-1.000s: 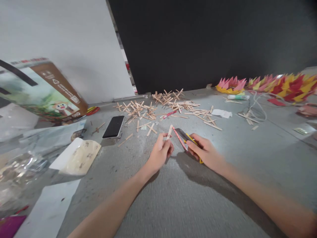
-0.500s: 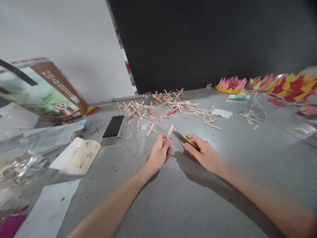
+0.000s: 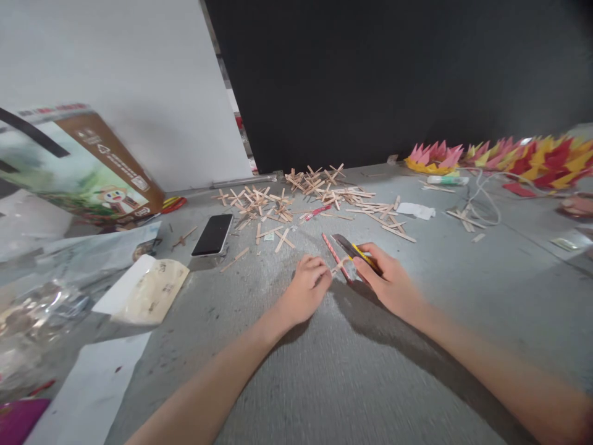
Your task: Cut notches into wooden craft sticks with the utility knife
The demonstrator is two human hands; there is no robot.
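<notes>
My left hand is closed, its fingertips pinching one end of a pale wooden stick. The stick's other end reaches my right hand and looks bent. My right hand is wrapped round a box cutter with a black and yellow body, its tip pointing away to the upper left. A thin red-and-white striped stick slants between the two hands, under the wooden one; whether it is held or lies on the table I cannot tell.
Several crossed wooden sticks are piled ahead. A phone lies left, near paper and plastic wrappers. A carton stands far left. At right are folded paper crowns, a glue stick and a white cable.
My left hand has turned over, and the wooden stick has swung from upright to pointing right. My right hand has moved slightly right with the box cutter. More of the striped stick shows.
</notes>
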